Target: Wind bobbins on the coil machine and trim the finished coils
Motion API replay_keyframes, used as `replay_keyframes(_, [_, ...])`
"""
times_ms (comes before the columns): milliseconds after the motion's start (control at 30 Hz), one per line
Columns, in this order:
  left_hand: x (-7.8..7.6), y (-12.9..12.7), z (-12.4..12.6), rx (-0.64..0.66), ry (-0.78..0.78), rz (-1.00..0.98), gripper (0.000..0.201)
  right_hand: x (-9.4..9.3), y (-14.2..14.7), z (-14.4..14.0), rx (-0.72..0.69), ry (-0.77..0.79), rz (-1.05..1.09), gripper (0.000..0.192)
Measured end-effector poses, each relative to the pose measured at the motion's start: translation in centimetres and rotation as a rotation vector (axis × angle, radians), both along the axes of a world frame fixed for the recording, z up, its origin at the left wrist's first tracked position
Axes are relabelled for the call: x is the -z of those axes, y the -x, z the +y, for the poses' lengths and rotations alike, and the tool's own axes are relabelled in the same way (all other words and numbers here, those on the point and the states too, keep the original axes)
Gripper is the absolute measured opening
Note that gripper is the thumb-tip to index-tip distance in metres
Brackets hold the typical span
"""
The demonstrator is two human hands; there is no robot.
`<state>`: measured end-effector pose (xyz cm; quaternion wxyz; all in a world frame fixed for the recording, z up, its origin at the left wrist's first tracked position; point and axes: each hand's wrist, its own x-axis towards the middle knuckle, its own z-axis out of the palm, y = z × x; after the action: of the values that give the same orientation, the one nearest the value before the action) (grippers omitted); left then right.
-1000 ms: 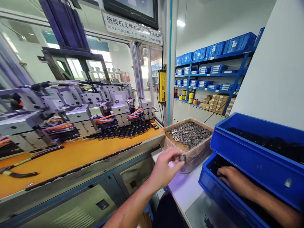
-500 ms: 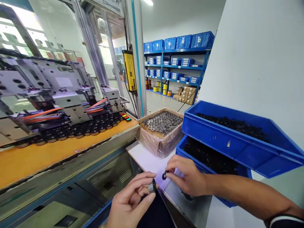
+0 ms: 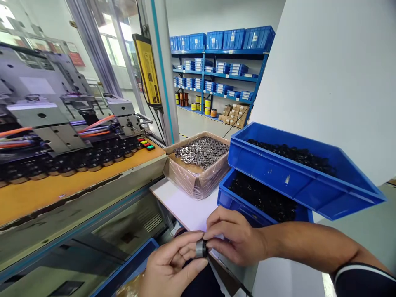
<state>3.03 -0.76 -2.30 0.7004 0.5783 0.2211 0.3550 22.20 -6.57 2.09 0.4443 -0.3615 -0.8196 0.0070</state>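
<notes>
Bright even light, window glare left, wide-angle edge distortion.

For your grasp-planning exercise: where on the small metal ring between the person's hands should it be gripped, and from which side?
Grip the metal ring across its curved outer wall, from the left, as the left hand does. That probably leaves its right face open to the right hand.

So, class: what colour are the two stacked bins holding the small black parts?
Blue bins, head view.
</notes>
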Motion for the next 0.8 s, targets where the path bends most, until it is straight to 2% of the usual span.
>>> replay_keyframes(100, [-0.07, -0.03, -0.20, -0.037, 0.007, -0.019, 0.033, 0.21, 0.01, 0.13, -0.016, -0.024, 0.005, 0.013])
replay_keyframes(267, [-0.31, 0.07, -0.25, -0.115, 0.022, -0.025, 0.031, 0.38, 0.06, 0.37, -0.075, -0.059, -0.035, 0.030])
replay_keyframes(367, [-0.43, 0.17, -0.25, -0.101, -0.030, 0.007, 0.033, 0.45, 0.08, 0.45, -0.023, -0.144, -0.105, 0.024])
replay_keyframes(533, [-0.65, 0.02, -0.72, -0.176, 0.035, -0.027, 0.032, 0.43, 0.03, 0.57, -0.018, -0.184, -0.123, 0.025])
replay_keyframes(733, [-0.26, 0.54, -0.12, -0.063, -0.056, 0.026, 0.034, 0.35, 0.04, 0.55, -0.008, -0.233, -0.138, 0.019])
replay_keyframes(800, [-0.28, 0.57, -0.15, -0.089, -0.051, 0.022, 0.034, 0.34, 0.02, 0.50, 0.001, -0.230, -0.150, 0.019])
